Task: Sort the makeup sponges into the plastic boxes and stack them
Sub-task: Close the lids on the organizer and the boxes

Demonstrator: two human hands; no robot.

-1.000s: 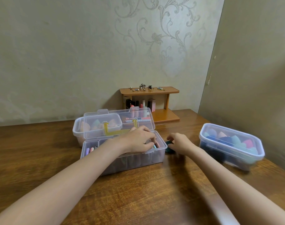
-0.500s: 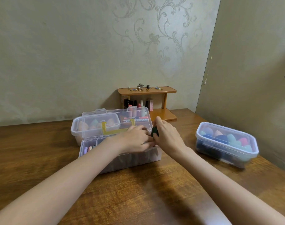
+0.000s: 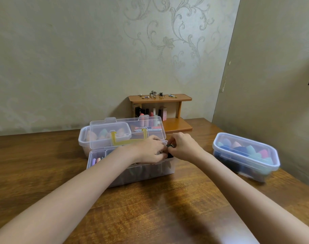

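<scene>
A clear organizer box (image 3: 143, 174) stands open at the table's middle, its lid (image 3: 150, 128) with a yellow handle tipped back. My right hand (image 3: 184, 147) pinches a dark makeup sponge (image 3: 169, 147) over the box's right end. My left hand (image 3: 148, 153) lies in the same end, fingers curled down among the contents; what they touch is hidden. Behind the organizer sits a lidded box (image 3: 84, 140) with peach and green sponges. A second lidded box (image 3: 245, 156) of mixed coloured sponges stands at the right.
A small wooden shelf (image 3: 160, 99) with jewellery on top and cosmetics below stands against the back wall. The wooden table (image 3: 150, 213) runs to a wall close on the right, just past the right-hand box.
My right hand picked a dark sponge off the table beside the organizer and carried it left, over the box's right end. My left hand stayed in the box.
</scene>
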